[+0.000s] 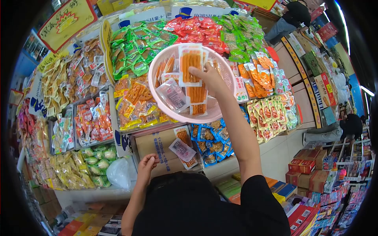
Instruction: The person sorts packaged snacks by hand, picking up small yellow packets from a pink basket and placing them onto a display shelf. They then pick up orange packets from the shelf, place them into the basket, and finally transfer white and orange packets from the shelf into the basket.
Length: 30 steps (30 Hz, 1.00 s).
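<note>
My right hand (208,80) reaches over a round pink plastic basket (215,109) and grips a clear vacuum pack of orange-brown snack sticks (186,59), thumb on top. Below that pack, similar snack packs (197,96) lie in the basket, along with a clear pack with printed text (172,95). The basket rests over the snack display. Lower down, my left hand (148,164) hovers by a cardboard box (155,143), its fingers curled and nothing visible in them. On the box's right side lie another stick pack (183,135) and a pale printed pack (182,149).
Around the basket are green-wrapped snacks (138,43), red packs (201,29), yellow-edged packs (138,102), blue packs (214,143) and cream packs (267,116). A clear plastic bag (119,173) sits at lower left. Two other people (295,15) are at the right, near stacked boxes.
</note>
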Each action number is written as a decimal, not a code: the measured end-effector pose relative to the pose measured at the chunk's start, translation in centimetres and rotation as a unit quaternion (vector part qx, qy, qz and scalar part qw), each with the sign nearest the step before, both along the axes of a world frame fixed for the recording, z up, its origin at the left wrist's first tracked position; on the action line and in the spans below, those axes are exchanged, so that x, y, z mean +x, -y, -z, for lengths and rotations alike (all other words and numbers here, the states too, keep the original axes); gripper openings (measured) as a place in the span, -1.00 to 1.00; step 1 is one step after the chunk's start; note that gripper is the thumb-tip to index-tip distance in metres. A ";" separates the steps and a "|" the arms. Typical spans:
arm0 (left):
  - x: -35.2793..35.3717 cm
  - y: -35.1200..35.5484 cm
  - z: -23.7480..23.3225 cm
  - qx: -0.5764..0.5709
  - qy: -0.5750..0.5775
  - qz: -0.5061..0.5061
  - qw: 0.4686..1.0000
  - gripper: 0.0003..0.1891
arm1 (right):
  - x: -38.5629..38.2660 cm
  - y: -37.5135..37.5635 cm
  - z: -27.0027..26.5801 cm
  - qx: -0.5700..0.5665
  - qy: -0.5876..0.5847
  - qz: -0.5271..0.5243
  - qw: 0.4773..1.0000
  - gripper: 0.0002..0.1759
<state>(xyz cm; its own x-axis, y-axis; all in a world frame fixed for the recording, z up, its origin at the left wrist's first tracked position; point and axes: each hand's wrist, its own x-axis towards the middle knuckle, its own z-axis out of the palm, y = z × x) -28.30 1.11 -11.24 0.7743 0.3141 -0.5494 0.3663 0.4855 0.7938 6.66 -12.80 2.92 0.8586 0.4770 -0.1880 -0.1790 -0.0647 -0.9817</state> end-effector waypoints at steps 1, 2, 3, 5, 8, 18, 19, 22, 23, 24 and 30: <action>0.0 0.0 0.2 0.004 -0.006 0.009 1.000 -0.75 | 0.0 0.2 0.6 0.000 -0.004 -0.005 1.000 -0.28; -0.2 -0.1 0.4 0.005 -0.010 0.005 1.000 -0.75 | -0.2 0.2 0.7 -0.097 0.061 -0.028 0.993 -0.32; -0.1 -0.1 0.6 0.004 -0.016 0.013 1.000 -0.75 | -0.2 0.2 0.6 -0.192 0.128 -0.052 0.972 -0.36; -0.3 0.0 1.1 0.002 -0.025 0.018 1.000 -0.75 | -0.3 0.4 0.2 -0.294 0.159 -0.076 0.939 -0.39; -0.4 0.2 1.5 -0.007 -0.037 0.021 0.999 -0.74 | -2.0 1.5 -0.6 -0.295 0.473 0.054 0.828 -0.52; -0.5 -0.1 2.2 -0.025 -0.053 0.035 0.998 -0.70 | -14.1 4.0 0.6 -0.240 -0.003 -0.407 0.881 -0.66; -0.5 -0.2 2.3 -0.024 -0.055 0.032 0.998 -0.70 | -15.0 3.8 2.9 -0.304 0.042 -0.426 0.851 -0.62; -0.7 -0.1 2.3 -0.025 -0.063 0.041 0.997 -0.71 | -18.9 4.7 13.2 -0.407 0.222 -0.319 0.826 -0.41; -0.7 -0.1 2.3 -0.026 -0.069 0.040 0.996 -0.71 | -19.9 4.4 15.1 -0.407 0.222 -0.320 0.826 -0.41; -0.8 -0.1 2.3 -0.026 -0.074 0.040 0.996 -0.72 | -20.9 3.9 16.5 -0.468 0.224 -0.268 0.812 -0.30; -1.8 -0.3 3.5 -0.032 -0.092 0.036 0.995 -0.72 | -22.9 3.0 20.9 -0.527 0.233 -0.159 0.802 -0.06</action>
<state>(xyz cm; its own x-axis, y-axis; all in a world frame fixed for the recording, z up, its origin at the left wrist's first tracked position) -30.06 1.39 -14.78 0.6781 0.2213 -0.7009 0.5387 0.4991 0.6788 -16.25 -15.78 -18.02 0.8190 0.4733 -0.3244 0.3815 -0.8714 -0.3083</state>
